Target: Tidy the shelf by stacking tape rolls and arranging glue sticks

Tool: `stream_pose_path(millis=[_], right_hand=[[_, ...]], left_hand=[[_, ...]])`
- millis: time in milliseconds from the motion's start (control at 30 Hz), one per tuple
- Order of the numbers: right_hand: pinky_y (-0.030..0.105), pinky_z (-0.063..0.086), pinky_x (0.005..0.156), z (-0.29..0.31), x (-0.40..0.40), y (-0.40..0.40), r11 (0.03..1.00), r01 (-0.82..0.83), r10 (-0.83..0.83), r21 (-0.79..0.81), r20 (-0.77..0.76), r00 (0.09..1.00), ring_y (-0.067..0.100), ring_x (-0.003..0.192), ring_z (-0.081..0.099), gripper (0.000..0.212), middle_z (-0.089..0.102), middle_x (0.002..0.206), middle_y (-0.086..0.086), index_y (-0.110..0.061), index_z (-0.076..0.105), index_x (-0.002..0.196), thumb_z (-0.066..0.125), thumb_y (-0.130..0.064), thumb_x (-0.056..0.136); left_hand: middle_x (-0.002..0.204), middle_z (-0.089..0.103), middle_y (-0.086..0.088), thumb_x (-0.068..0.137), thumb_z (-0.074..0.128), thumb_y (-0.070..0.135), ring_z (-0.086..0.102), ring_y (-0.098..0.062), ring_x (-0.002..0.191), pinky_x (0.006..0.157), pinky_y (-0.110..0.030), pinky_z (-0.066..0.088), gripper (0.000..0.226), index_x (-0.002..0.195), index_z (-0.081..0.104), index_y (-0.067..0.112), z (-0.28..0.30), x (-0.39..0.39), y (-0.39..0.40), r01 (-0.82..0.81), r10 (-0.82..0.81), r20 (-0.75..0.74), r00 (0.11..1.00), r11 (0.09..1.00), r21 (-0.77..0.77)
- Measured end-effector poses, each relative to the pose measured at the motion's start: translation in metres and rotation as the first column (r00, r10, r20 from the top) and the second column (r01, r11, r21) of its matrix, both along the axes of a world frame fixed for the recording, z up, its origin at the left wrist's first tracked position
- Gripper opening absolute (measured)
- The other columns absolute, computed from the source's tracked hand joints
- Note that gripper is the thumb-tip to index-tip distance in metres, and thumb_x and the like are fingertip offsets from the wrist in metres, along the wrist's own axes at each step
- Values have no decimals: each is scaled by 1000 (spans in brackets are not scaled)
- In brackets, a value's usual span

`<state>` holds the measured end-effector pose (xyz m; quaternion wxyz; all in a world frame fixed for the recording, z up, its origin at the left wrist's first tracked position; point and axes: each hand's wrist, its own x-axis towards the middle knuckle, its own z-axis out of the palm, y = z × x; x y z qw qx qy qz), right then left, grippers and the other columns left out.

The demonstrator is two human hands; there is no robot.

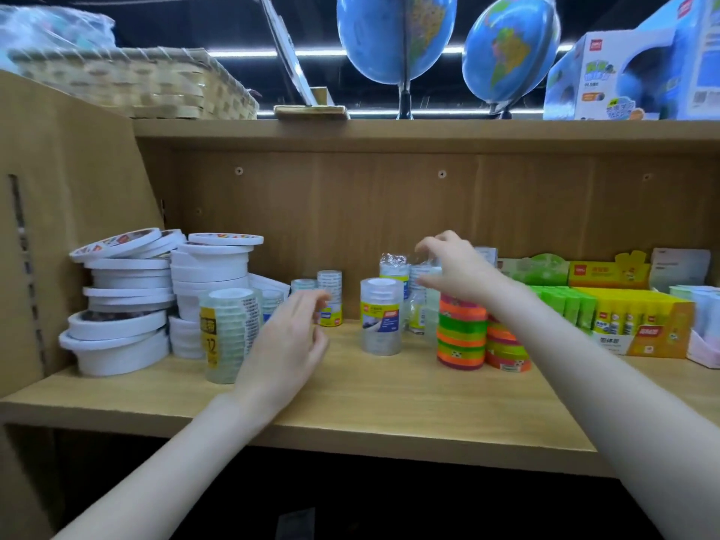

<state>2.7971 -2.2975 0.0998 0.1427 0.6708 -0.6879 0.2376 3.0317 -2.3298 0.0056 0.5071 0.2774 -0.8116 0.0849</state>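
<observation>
On the wooden shelf [389, 407], white tape rolls [128, 298] are piled unevenly at the left, next to a straighter white stack [210, 272]. A tall clear tape pack with a yellow label [230, 337] stands in front of them. My left hand [286, 344] hovers with loosely curled fingers, holding nothing, just before a small clear tape pack [330, 302]. Another clear tape pack [381, 317] stands mid-shelf. My right hand [457, 272] arches over a wrapped clear pack [422, 305] at the back; contact is blurred. Glue sticks [623, 321] fill a yellow box at the right.
Two stacks of orange and green tape rolls [461, 337] stand under my right wrist. Green glue packs [565, 305] sit beside the yellow box. A pale carton [701, 344] is at the far right. Above are a wicker basket [128, 83] and two globes [393, 37].
</observation>
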Motion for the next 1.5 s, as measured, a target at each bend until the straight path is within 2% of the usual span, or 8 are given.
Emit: stream_pose_path(millis=[167, 300, 500, 633, 767, 867, 1133, 1500], right_hand=[[32, 38, 96, -16, 46, -11, 971, -207, 218, 122, -83, 972, 23, 117, 46, 42, 49, 124, 7, -20, 51, 126, 59, -37, 88], [40, 39, 96, -29, 49, -15, 981, -171, 187, 90, -218, 958, 21, 115, 46, 56, 47, 121, 4, -17, 44, 129, 70, -23, 80], [19, 30, 71, -19, 30, -10, 981, -193, 191, 5, -152, 970, 18, 91, 49, 35, 47, 99, 4, -9, 61, 114, 66, -8, 80], [18, 34, 69, -6, 21, 0, 977, -213, 213, 12, -108, 971, 15, 83, 54, 20, 61, 98, 3, -12, 67, 103, 66, -17, 83], [23, 39, 77, 20, -1, -2, 993, -59, 59, -104, -3, 998, 16, 91, 55, 18, 66, 100, 4, -10, 68, 100, 62, -22, 87], [29, 42, 83, 24, -16, -13, 991, 120, -120, 53, -16, 993, 25, 103, 56, 24, 64, 110, 10, -10, 67, 103, 65, -27, 85], [23, 40, 66, 15, -19, -17, 990, 132, -137, 48, 109, 985, 21, 92, 53, 27, 60, 112, 9, -8, 67, 100, 74, -19, 77], [29, 42, 73, 63, -6, 6, 921, 49, 28, -385, 192, 981, 21, 97, 56, 20, 61, 106, 8, -9, 64, 101, 66, -16, 82]], left_hand=[[102, 59, -5, 76, 39, 18, 46, -20, 96, 82, -32, 34, 36, 109, 54, 14, 6, 36, -2, -264, 277, 21, 961, 936, -232], [117, 53, -13, 75, 59, 27, 39, -30, 106, 86, -45, 36, 41, 113, 55, 12, -2, 57, -10, -461, 456, -75, 887, 884, -71], [112, 54, -16, 67, 78, 13, 40, -34, 106, 86, -46, 40, 49, 111, 56, 6, -11, 58, -16, -405, 406, -139, 904, 914, 31], [107, 56, -8, 70, 78, 11, 38, -25, 107, 88, -20, 23, 46, 112, 59, 10, -6, 51, -15, -272, 286, -178, 942, 957, 95], [108, 53, -2, 74, 75, 14, 33, -13, 104, 86, -16, 22, 44, 114, 58, 12, 0, 33, -17, -159, 178, -161, 971, 980, 122], [110, 51, 0, 75, 75, 15, 30, -9, 102, 86, -14, 22, 45, 116, 56, 13, 3, 16, -24, -125, 138, -121, 983, 986, 112], [113, 52, -1, 76, 74, 15, 38, -20, 110, 91, -18, 25, 45, 117, 55, 12, -1, 3, -37, -148, 155, -100, 983, 986, 75], [115, 53, -5, 76, 74, 16, 39, -22, 113, 95, -26, 30, 48, 120, 54, 11, -1, 2, -35, -168, 176, -74, 982, 981, 99]])
